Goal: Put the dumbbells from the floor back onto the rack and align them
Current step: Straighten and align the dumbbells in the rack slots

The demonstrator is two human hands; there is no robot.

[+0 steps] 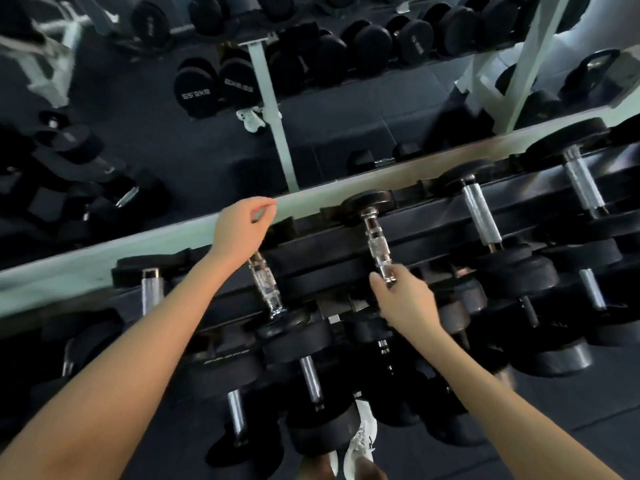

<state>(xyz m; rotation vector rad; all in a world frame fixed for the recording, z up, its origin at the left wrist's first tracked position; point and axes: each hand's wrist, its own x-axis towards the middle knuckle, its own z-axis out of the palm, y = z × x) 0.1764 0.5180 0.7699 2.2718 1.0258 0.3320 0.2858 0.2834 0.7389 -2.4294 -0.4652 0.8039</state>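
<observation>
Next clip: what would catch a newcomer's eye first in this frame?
Two bare arms reach up from the bottom edge to the top row of a dumbbell rack. The left hand is at the far end of the left dumbbell, and the right hand pinches the near end of the next dumbbell. Behind the rack a mirror shows more weights, and a white shoe shows at the bottom.

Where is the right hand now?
Head view, right of centre: the right hand holds the near end of a dumbbell handle on the top tier of the rack.
</observation>
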